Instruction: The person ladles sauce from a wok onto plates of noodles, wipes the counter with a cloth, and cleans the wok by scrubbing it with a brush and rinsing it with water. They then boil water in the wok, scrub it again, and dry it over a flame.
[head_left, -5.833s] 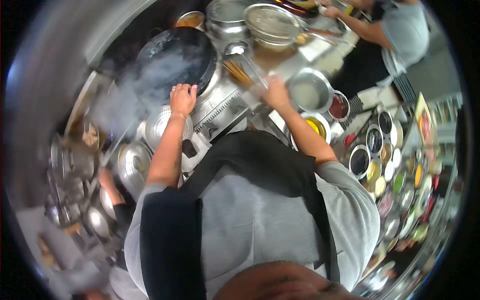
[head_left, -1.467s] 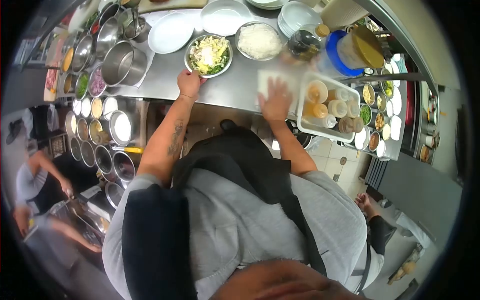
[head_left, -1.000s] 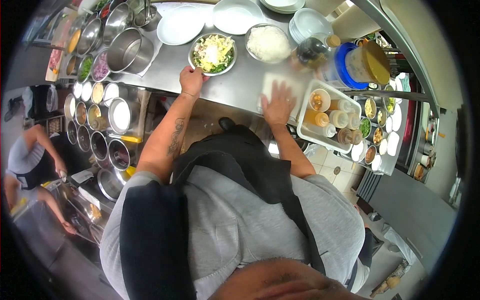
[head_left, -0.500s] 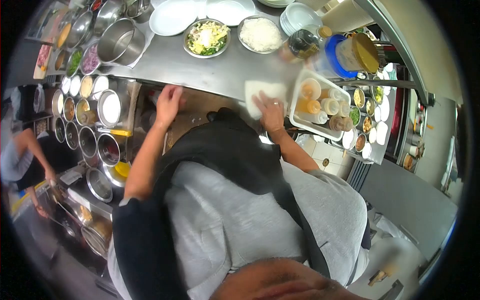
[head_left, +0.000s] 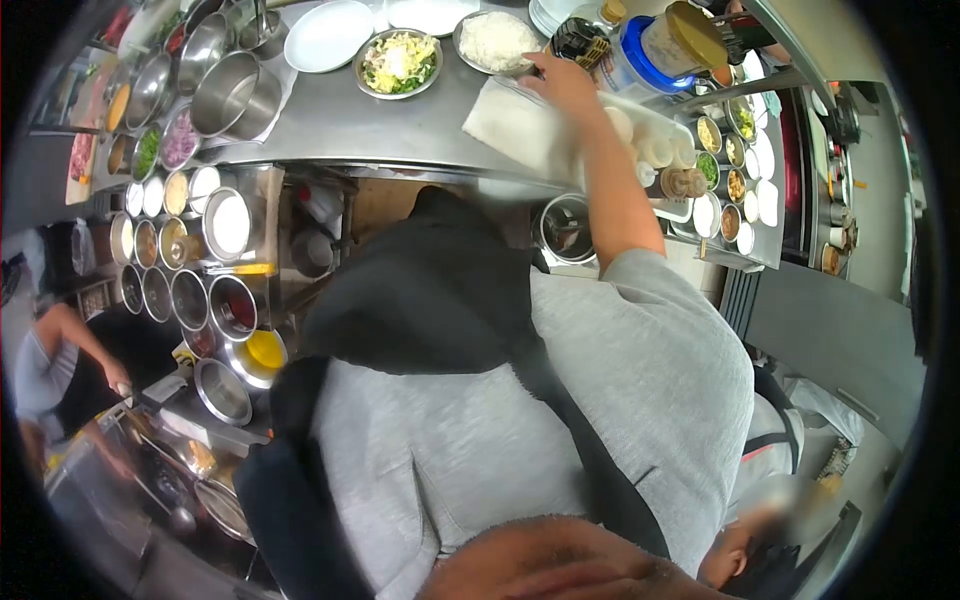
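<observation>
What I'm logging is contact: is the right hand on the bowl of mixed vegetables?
No, the right hand is up by the rice bowl, well apart from the bowl of mixed vegetables.

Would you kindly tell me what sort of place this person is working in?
Most likely a restaurant kitchen: a stainless steel counter with bowls of prepared food, rows of round metal ingredient containers beside it, and squeeze bottles in a tray by the right hand.

A single head-worn fisheye camera looks steeply down past the wearer's chest [head_left: 470,420] onto the steel counter [head_left: 330,120].
</observation>
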